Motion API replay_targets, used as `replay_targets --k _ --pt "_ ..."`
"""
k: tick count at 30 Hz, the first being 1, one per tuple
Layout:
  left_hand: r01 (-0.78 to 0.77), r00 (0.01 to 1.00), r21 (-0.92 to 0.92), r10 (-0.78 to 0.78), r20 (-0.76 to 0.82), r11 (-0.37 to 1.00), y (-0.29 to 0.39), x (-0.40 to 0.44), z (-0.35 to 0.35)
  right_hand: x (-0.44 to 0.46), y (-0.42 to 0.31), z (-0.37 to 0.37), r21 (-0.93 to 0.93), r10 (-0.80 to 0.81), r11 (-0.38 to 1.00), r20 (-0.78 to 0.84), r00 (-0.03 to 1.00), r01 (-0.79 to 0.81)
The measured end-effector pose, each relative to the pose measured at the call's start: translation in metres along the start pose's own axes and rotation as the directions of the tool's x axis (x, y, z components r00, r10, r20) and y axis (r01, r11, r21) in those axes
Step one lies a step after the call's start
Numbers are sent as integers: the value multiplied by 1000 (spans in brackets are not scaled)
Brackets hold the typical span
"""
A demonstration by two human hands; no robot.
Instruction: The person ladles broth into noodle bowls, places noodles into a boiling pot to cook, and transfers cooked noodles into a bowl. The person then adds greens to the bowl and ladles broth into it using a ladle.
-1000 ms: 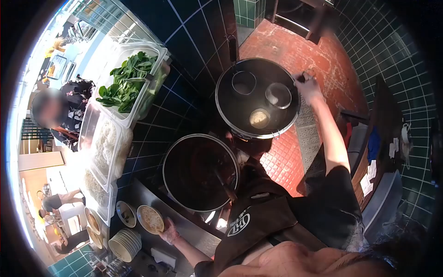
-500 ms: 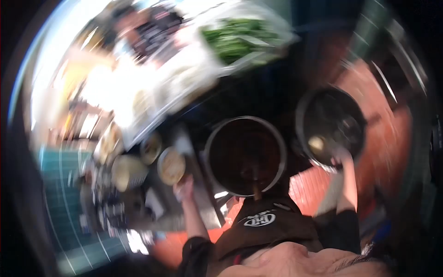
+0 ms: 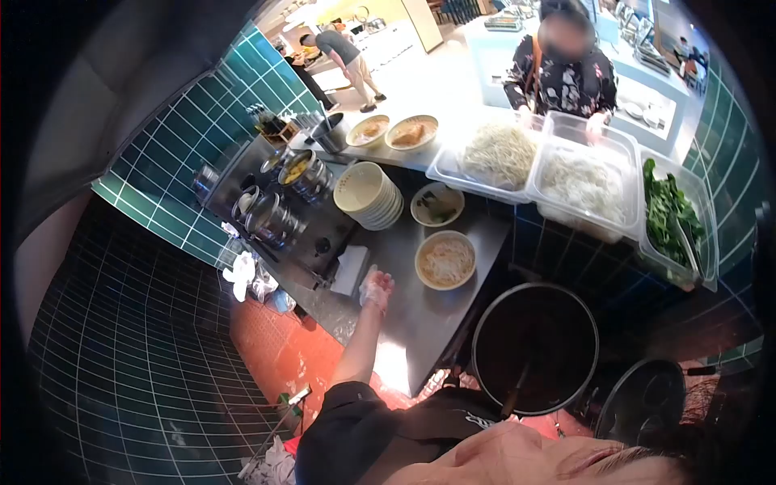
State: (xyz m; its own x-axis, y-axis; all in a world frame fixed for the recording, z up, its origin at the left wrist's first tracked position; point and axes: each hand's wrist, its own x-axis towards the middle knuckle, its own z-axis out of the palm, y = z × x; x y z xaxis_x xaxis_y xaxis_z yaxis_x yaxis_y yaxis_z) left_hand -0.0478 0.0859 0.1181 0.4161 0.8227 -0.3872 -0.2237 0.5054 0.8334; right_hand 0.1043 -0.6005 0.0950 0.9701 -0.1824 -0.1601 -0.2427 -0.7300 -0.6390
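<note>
My left hand [image 3: 377,291], in a clear plastic glove, is over the steel counter [image 3: 404,323]. Its fingers are loosely bent and nothing shows in them. Just left of it lies a white box-like item [image 3: 351,271]. A bowl of noodles [image 3: 446,260] stands to the hand's right, apart from it. Behind that is a bowl with green and dark food [image 3: 437,204], beside a stack of bowls [image 3: 368,196]. My right hand is out of view. A large round pot [image 3: 534,347] with a long handle in it stands by my body.
Plastic tubs hold bean sprouts [image 3: 499,153], white noodles [image 3: 584,183] and leafy greens [image 3: 671,212]. Two filled bowls [image 3: 412,132] sit on the ledge. Metal containers [image 3: 305,174] line the left side. A person [image 3: 563,73] stands across the counter. A dark lid-like disc [image 3: 643,402] is right of the pot.
My view has swung toward the counter and sharpened. My left hand has come away from the noodle bowl. My right hand, earlier at a second pot on the right, has left the view.
</note>
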Motion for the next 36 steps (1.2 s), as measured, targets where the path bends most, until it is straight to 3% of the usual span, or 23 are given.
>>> replay_targets --k 5,7,10,13,14,17,19,20,21,22,24,28,30,33,36 --pt "-42 982 167 72 -173 985 100 75 43 49 -48 33 -204 -118 971 25 993 121" --pt "-79 970 353 154 -190 932 135 91 68 68 -59 47 -294 -120 947 44 992 128" --pt "-69 964 496 186 -191 866 157 118 86 96 -69 69 -411 -95 904 87 992 122" --pt "-1 986 544 93 -141 839 152 144 94 119 -65 85 -505 -64 855 129 990 121" --pt "50 969 565 97 -227 823 147 153 100 123 -59 86 -529 -48 841 133 990 112" --pt "-132 903 593 343 -258 794 118 219 80 126 -29 70 -596 0 799 136 991 82" --pt "-242 892 325 341 -296 914 117 217 87 122 4 41 -650 42 759 114 993 43" --pt "-280 884 293 364 -294 914 128 182 106 115 25 22 -684 66 729 104 992 23" --pt "-405 893 132 422 -158 905 124 224 87 104 46 1 -714 92 700 101 991 8" --pt "-402 909 79 408 -87 912 134 224 89 90 72 -26 -755 141 655 88 986 -26" --pt "-355 934 69 350 77 932 160 216 87 39 123 -80 -826 266 556 72 961 -92" --pt "-205 933 132 153 326 970 179 198 107 -62 146 -155 -890 552 424 107 827 -168" --pt "-156 920 163 83 384 974 174 179 114 -91 145 -166 -858 639 474 182 747 -197" --pt "-100 890 183 6 455 978 159 119 112 -132 137 -175 -672 662 663 323 676 -329" --pt "-14 828 191 -96 553 981 138 54 100 -192 55 -195 -113 691 706 327 645 -699"
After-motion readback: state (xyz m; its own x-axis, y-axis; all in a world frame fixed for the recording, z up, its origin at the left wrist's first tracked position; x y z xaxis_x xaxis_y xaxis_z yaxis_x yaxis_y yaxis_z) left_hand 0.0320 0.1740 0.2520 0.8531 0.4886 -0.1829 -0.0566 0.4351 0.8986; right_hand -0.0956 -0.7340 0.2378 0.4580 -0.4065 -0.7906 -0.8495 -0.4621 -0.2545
